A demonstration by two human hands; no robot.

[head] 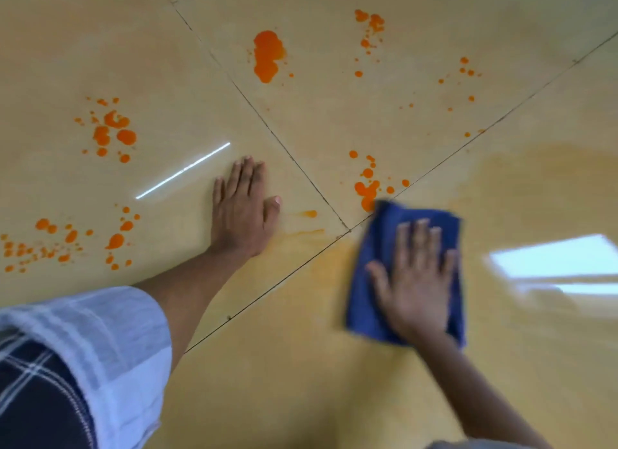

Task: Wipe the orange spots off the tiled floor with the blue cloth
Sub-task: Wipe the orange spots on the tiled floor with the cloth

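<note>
Under my right hand (416,281) the cloth (368,281) lies flat on the floor (301,381), fingers spread, no grip closed around it. Its far left corner touches orange spots (367,189). My left hand (242,211) rests open, palm down, holding nothing, with more spots further left and far.

Soft daylight is glaring white off the glossy tiled floor (301,381) at three o'clock; motion blur is smearing the right hand (416,281).

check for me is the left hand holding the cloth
No, the left hand lies flat on bare floor, while the right hand presses the cloth.
</note>
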